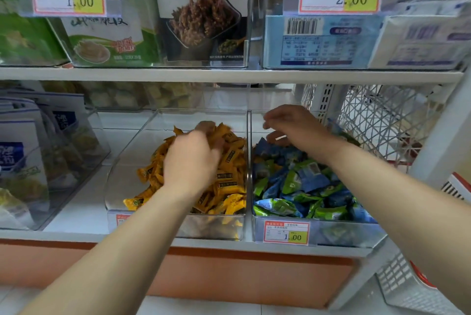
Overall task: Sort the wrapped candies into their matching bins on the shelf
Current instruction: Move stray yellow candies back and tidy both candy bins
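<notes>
The shelf carries two clear bins side by side on its lower board. The left bin holds yellow candies. The right bin holds blue-green candies, heaped to its front lip.

By my reading the sorting is in mid-course, with a hand working in each bin. The left hand is sunk in the yellow heap with its fingers curled down. Wrappers fan out past the fingertips, so it seems to be gripping a small bunch, though motion blur keeps this from being sure. The right hand hovers above the back of the blue-green heap. Its fingers are bent, the thumb sits apart beneath them, and nothing shows between them.

The next move calls for picking out any wrapper that sits in the wrong bin and carrying it over the shared wall without dragging neighbours along. The right hand would need to come down and pinch a single piece.

The left forearm covers most of the left bin's tag, while the right tag reads clearly. Both hands hide the candies beneath them. The wrapper print is too small to read, and blue and green lie mixed together, so I cannot tell whether they count as one sort.
</notes>
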{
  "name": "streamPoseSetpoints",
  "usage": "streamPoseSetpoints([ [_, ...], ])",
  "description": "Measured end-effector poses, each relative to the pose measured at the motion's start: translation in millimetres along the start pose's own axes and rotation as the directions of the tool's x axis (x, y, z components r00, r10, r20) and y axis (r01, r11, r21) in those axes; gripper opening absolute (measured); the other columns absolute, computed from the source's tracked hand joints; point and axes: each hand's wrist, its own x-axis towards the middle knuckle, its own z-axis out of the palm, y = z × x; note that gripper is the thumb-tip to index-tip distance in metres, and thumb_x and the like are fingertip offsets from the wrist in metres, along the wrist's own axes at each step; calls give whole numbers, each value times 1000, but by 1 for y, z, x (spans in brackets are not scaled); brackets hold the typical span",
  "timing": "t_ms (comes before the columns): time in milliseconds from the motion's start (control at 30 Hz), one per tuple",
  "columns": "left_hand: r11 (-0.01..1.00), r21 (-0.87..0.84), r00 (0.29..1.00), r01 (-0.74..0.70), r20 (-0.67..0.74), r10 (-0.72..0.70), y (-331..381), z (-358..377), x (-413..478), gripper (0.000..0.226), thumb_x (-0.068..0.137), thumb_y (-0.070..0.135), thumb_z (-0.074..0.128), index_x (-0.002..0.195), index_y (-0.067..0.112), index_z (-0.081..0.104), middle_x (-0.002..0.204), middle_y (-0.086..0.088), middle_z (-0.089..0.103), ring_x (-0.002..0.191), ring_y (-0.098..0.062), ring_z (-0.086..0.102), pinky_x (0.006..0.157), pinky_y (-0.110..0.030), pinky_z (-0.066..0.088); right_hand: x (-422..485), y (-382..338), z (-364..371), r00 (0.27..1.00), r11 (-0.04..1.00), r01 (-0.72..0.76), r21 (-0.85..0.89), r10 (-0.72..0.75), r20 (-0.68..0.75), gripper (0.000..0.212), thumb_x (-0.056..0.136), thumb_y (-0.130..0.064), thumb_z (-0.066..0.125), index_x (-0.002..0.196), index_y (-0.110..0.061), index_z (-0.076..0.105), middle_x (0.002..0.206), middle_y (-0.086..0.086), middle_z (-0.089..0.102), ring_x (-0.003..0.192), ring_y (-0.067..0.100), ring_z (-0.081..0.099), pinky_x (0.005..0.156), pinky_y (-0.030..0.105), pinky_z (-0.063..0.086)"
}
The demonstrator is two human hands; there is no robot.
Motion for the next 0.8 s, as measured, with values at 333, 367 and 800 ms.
streamPoseSetpoints([
  [333,988,-58,942,-143,299,154,7,25,-28,61,78,72,57,128,38,51,108,12,67,100,-13,63,84,-37,57,21,37,28,934,452,223,-863,154,322,37,87,-51,65,113,-25,69,112,3,68,99,24,63,84,41,55],
  [367,988,-88,932,-129,330,151,5,27,-29,63,76,73,58,128,40,46,108,14,65,101,-11,62,85,-37,56,20,34,21,950,506,210,-837,96,296,37,87,-52,65,114,-28,69,113,0,68,100,23,62,84,40,54],
  [800,973,-194,923,-128,336,189,-2,34,-32,68,74,69,57,134,40,41,109,21,58,100,-3,55,82,-23,45,13,23,6,956,634,234,-737,-11,294,19,92,-31,65,109,-27,71,103,-5,66,96,17,61,76,26,45],
])
